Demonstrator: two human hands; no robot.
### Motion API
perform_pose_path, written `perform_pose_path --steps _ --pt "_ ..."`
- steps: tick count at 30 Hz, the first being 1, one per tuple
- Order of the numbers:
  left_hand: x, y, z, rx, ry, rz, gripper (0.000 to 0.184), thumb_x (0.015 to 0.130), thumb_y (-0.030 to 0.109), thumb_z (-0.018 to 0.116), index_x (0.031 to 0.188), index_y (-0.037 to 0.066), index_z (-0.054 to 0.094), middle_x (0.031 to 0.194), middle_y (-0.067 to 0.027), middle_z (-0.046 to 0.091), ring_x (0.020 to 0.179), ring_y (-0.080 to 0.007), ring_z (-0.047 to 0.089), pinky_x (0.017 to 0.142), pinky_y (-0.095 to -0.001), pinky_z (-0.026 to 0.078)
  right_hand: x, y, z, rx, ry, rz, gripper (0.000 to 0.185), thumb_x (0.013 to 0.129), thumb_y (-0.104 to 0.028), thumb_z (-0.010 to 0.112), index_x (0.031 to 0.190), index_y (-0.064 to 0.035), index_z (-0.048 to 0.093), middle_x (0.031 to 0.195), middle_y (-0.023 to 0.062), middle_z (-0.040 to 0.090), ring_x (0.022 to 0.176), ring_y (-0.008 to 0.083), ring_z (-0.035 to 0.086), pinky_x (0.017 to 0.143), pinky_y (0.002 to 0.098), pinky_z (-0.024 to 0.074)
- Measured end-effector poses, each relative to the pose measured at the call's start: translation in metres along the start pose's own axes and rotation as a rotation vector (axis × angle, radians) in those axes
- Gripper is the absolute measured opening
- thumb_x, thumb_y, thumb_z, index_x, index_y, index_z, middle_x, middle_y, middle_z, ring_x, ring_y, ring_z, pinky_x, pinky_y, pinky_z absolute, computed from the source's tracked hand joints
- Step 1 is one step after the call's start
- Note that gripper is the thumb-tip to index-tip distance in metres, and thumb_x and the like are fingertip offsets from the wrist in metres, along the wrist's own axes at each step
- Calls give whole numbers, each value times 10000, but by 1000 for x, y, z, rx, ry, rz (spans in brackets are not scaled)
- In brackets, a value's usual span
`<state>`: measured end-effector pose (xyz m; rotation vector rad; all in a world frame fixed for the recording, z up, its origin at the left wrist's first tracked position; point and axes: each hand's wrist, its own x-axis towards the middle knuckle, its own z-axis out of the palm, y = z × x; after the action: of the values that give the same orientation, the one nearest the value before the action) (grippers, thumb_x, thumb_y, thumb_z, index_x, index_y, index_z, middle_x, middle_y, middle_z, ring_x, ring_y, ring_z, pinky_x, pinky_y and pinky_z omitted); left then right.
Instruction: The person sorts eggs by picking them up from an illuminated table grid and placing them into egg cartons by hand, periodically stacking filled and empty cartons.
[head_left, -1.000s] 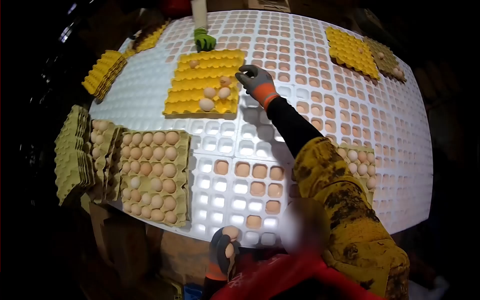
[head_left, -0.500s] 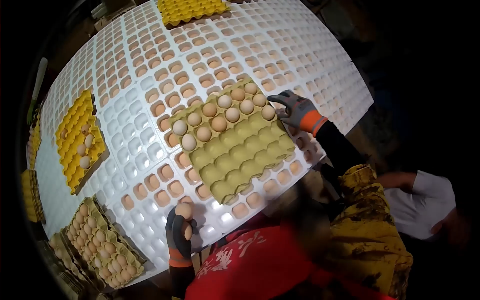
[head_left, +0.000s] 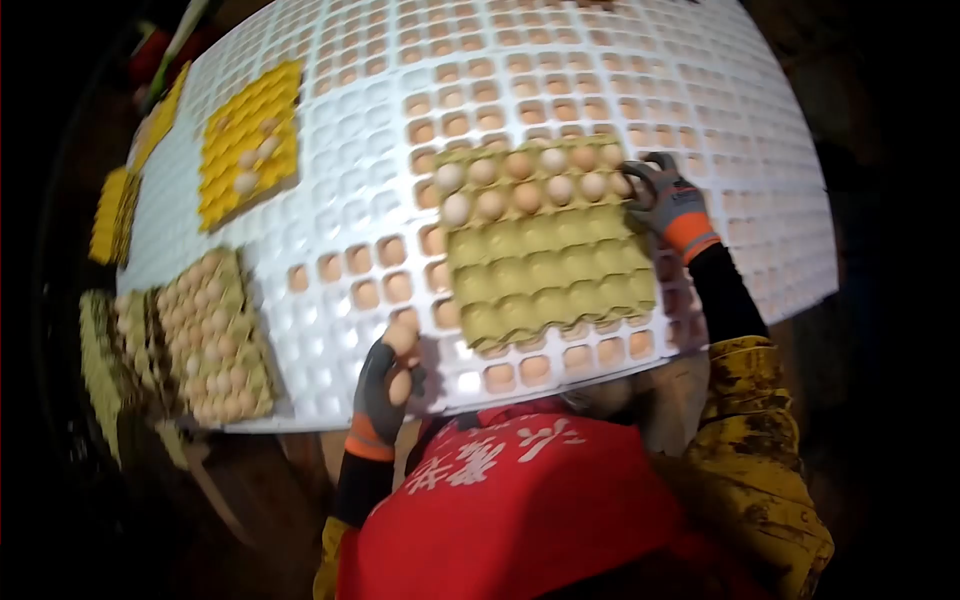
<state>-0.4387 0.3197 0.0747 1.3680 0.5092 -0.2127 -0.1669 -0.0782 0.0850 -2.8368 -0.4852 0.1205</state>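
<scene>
- Left hand, lower left of centre: grip holding eggs.
- Right hand, right of centre, at the tray's edge: cannot tell its grip.
- Tray, centre: upper rows hold eggs.

We see glare whitening the tabletop near six o'clock — its edges bowed by lens distortion — soft blur on the yellow tray at ten, and near-black at three and nine.
</scene>
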Motion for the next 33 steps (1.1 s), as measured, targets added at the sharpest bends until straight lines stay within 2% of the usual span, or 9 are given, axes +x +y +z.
perform_pose_path --steps 5,7,9,12,18,21,24,31,33 --pt "-18 -4 -37 -365 44 -88 397 1045 319 451 1254 -6 545 981 -54 608 773 -126 566 664 -258 479 1 -5 -5 37 74 62 519 753 -182 800 1241 -148 627 1208 94 589 1002 285 642 852 371 535" --pt "-20 -9 -56 -553 -16 -138 431 1045 368 439 1230 1 565 991 -50 608 762 -127 563 653 -261 477 -14 -10 -12 981 72 315 402 902 -140 688 1273 -38 572 1212 65 623 952 163 623 790 318 541" --pt "-31 -4 -60 -456 146 -138 483 1045 433 417 1215 6 567 883 -7 564 685 -105 500 583 -220 404 -51 -44 -4 1123 110 -136 381 963 -133 605 1320 -29 522 1173 65 635 902 154 627 738 303 549" --pt "-32 -18 -98 -535 100 -101 447 1020 449 467 1154 36 574 865 -9 557 684 -108 519 563 -235 413 -79 -169 10 1857 -280 124 384 992 -141 549 1352 -24 483 1111 89 630 839 157 624 696 290 545" --pt "-46 -2 -137 -85 381 85 324 957 267 623 1184 36 621 965 -41 615 691 -98 549 572 -239 437 -88 -317 86 1401 -577 49 477 910 -268 675 1323 -78 532 1067 86 626 859 167 616 726 316 541" --pt "-19 -21 -163 123 416 35 371 831 162 780 1143 19 640 1035 -66 629 738 -123 610 590 -271 491 -84 -352 113 483 -90 -268 505 773 -289 768 1222 -141 592 1201 152 558 975 354 628 808 438 537" --pt "12 -15 -146 765 459 526 442 761 195 822 1154 81 654 1208 -109 556 931 -235 641 769 -338 534 -67 -377 111 13 -286 -222 403 824 -261 711 1198 -152 604 1198 128 554 969 353 630 804 429 535" --pt "32 -10 -153 1227 438 500 392 850 251 673 1234 182 643 1319 -159 534 1068 -348 610 851 -432 531 -33 -407 147 839 -31 -209 413 916 -268 611 1323 -196 592 1277 126 594 1192 335 558 969 405 482" --pt "33 -10 -164 1296 395 449 368 897 173 596 1262 188 640 1356 -144 537 1080 -340 608 862 -434 528 -20 -418 156 565 -182 -222 422 920 -260 608 1337 -197 591 1348 140 577 1205 366 559 997 423 471"
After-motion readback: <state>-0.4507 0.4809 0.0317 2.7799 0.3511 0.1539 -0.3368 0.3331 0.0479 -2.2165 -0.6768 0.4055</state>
